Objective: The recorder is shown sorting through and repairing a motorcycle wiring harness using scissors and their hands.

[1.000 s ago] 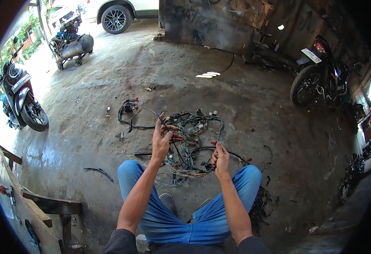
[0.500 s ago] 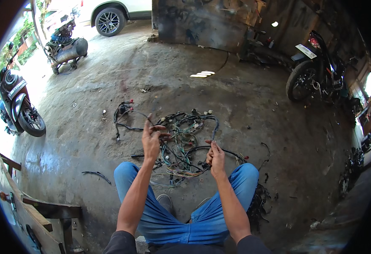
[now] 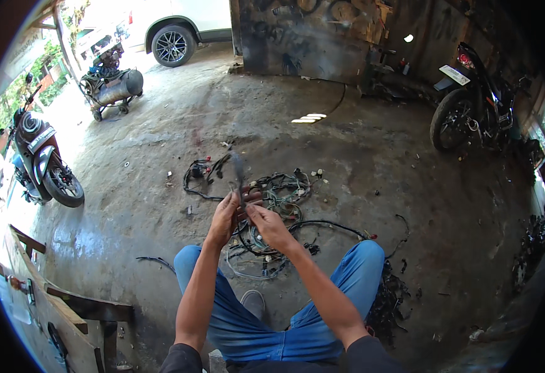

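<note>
A tangled wiring harness (image 3: 281, 186) of black-wrapped branches, green and pale wires and small connectors lies on the concrete between my knees and beyond them. Over its left part my two hands are close together. My left hand (image 3: 224, 219) is closed round a dark branch of the harness, its thumb on the near side and some fingers spread behind. My right hand (image 3: 271, 229) pinches the same branch just below, thumb against it. The branch's upper end sticks up past my left hand, smeared by motion. My hands hide part of the wires beneath.
Black scraps (image 3: 389, 304) lie beside my right knee, and a loose black strip (image 3: 155, 261) beside my left. A wooden bench frame (image 3: 89, 304) stands at lower left. Farther off are a scooter (image 3: 48, 168), an air compressor (image 3: 114, 87), a white car (image 3: 204, 22) and a motorcycle (image 3: 465, 112).
My right hand has moved left from the right side of the harness to meet my left hand. The dark branch it holds now stands up between both hands, and my left fingers have closed on it.
</note>
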A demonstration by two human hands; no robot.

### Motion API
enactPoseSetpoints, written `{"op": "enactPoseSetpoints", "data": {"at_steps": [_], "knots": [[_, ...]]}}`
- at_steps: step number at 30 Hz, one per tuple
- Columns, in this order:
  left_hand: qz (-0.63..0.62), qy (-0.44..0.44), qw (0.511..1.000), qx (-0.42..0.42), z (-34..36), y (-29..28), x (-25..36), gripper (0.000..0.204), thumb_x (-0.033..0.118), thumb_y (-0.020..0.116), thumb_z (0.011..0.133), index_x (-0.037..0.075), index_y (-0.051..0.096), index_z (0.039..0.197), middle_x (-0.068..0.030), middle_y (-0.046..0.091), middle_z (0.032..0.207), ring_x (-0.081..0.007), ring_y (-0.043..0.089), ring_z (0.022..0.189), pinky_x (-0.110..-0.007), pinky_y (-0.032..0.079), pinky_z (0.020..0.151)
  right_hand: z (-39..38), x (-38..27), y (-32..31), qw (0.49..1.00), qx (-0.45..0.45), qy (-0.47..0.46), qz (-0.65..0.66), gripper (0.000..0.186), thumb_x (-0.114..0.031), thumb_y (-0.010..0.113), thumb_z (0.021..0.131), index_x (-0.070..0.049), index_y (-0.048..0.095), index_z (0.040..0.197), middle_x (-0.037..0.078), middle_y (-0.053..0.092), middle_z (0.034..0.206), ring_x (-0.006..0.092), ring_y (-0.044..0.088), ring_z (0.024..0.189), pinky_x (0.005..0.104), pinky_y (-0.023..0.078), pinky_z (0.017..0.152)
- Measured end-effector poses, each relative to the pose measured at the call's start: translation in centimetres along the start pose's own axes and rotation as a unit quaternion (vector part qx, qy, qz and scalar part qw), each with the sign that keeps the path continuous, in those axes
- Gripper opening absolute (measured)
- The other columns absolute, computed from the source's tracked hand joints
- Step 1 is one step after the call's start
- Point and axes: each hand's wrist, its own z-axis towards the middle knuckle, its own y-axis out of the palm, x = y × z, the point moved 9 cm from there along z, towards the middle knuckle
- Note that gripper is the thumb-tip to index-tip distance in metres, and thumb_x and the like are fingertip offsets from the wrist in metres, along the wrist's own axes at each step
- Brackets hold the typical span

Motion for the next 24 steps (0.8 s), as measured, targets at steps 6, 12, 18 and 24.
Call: {"op": "enactPoseSetpoints", "data": {"at_steps": [6, 12, 18, 24], "knots": [[0.003, 0.056, 0.995, 0.08, -0.5, -3.3, 2.8, 0.046, 0.027, 0.055, 0.105, -0.006, 0.046, 0.135, -0.0191, 0.066, 0.119, -0.0334, 0.069, 0.108, -0.042, 0.059, 0.093, -2.1, 1.2, -3.1, 0.995, 0.048, -0.049, -0.065, 0.043, -0.033, 0.055, 0.105, -0.004, 0.059, 0.136, 0.006, 0.062, 0.114, 0.0133, 0.058, 0.102, 0.0292, 0.046, 0.09], [0.04, 0.035, 0.997, 0.061, 0.5, -0.7, 4.0, 0.048, 0.027, 0.054, 0.105, -0.006, 0.044, 0.139, -0.0202, 0.064, 0.124, -0.0355, 0.072, 0.098, -0.044, 0.064, 0.08, -7.3, 3.6, -3.2, 0.999, -0.007, 0.052, 0.008, 0.05, -0.029, 0.057, 0.104, -0.004, 0.045, 0.146, 0.004, 0.059, 0.13, 0.0142, 0.054, 0.12, 0.0305, 0.043, 0.1], [0.039, 0.013, 0.997, 0.068, 3.0, -1.3, 4.7, 0.052, 0.032, 0.053, 0.105, -0.007, 0.044, 0.139, -0.0202, 0.062, 0.128, -0.0318, 0.071, 0.102, -0.041, 0.064, 0.077, -8.4, 2.7, -5.0, 0.992, 0.01, 0.054, 0.112, 0.052, -0.02, 0.063, 0.101, 0.001, 0.046, 0.146, 0.009, 0.062, 0.13, 0.0156, 0.057, 0.119, 0.0314, 0.046, 0.1], [0.073, -0.138, 0.983, 0.1, 2.0, -8.5, -4.1, 0.081, 0.063, 0.024, 0.104, -0.005, 0.041, 0.142, -0.0202, 0.059, 0.133, -0.0356, 0.059, 0.119, -0.051, 0.047, 0.103, -7.7, 4.7, -5.0, 0.99, 0.064, 0.017, 0.128, 0.033, -0.008, 0.061, 0.1, 0.004, 0.061, 0.131, 0.008, 0.072, 0.112, 0.0138, 0.067, 0.101, 0.0277, 0.053, 0.09]]}}
